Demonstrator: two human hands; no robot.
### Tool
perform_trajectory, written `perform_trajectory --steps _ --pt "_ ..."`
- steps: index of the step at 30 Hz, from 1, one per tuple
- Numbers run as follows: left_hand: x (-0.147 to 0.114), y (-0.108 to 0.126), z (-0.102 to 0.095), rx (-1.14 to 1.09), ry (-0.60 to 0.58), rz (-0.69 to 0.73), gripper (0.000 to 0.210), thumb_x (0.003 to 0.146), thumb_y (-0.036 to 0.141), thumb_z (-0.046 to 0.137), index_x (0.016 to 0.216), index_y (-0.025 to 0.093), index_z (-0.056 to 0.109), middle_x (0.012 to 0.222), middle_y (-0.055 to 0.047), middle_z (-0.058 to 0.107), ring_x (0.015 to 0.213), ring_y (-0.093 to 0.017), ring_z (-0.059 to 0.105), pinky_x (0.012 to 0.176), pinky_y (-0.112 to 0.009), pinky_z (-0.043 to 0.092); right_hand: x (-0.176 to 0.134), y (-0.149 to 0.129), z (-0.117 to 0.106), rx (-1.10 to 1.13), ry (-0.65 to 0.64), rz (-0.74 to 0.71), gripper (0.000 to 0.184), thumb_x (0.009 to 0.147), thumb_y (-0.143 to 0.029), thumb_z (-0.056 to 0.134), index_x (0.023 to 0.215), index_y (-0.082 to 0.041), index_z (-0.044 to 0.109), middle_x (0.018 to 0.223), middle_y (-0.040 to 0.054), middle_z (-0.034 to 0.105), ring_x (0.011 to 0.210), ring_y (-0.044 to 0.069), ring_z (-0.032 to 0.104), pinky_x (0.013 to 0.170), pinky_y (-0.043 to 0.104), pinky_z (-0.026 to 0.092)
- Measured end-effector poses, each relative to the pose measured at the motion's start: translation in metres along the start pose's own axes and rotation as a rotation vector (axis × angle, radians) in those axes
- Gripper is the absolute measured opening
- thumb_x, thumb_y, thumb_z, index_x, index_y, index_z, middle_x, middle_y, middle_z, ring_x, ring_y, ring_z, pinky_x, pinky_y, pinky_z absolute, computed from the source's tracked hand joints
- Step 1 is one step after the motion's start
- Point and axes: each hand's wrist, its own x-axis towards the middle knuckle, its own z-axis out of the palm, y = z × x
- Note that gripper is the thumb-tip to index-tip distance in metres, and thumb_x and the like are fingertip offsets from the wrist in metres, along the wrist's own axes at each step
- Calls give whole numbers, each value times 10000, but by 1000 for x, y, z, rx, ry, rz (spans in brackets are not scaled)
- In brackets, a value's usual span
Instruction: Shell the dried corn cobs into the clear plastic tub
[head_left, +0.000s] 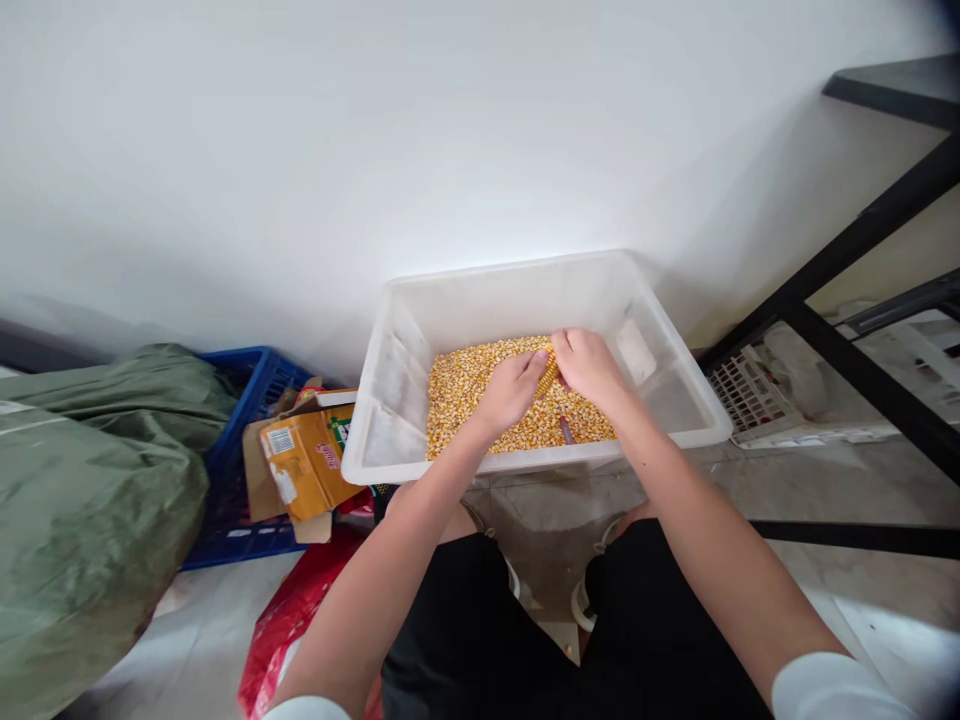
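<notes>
Between my two hands is a yellow corn cob (550, 372), held over a white plastic bin (517, 274). My left hand (514, 385) is closed around its near end, thumb on top. Fingers of my right hand (587, 362) are curled over the far end, hiding part of the cob. Loose corn kernels (463, 390) cover the bin's floor below both hands. A thin tool with a dark reddish handle (566, 430) lies among the kernels near the front wall; its kind is unclear.
Left of the bin are a torn orange cardboard box (307, 460), a blue crate (225, 490) and a green cloth sack (97, 500). A red bag (300, 610) lies on the floor. A black metal rack (862, 220) and a white basket (750, 392) stand at right.
</notes>
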Motion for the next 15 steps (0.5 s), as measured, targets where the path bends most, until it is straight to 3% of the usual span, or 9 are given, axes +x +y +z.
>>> perform_trajectory --steps 3,10,15 --pt "1 -4 2 -49 15 -6 450 966 538 343 664 204 351 640 20 367 620 -130 353 581 -270 291 0 -2 1 -29 6 -12 480 1011 -220 252 802 -148 678 780 135 719 758 206 658 671 271 386" --pt "3 -6 11 70 92 -35 414 991 459 286 713 207 462 730 -23 554 710 -163 503 698 -291 370 6 1 9 -182 18 -63 438 1004 -200 274 871 -130 686 931 172 735 867 243 670 711 305 372" --pt "4 -7 12 76 105 -45 396 989 435 282 720 207 463 720 -24 566 703 -163 515 715 -295 397 6 0 10 -186 6 -73 450 1006 -199 267 860 -135 688 932 166 740 857 229 671 714 300 369"
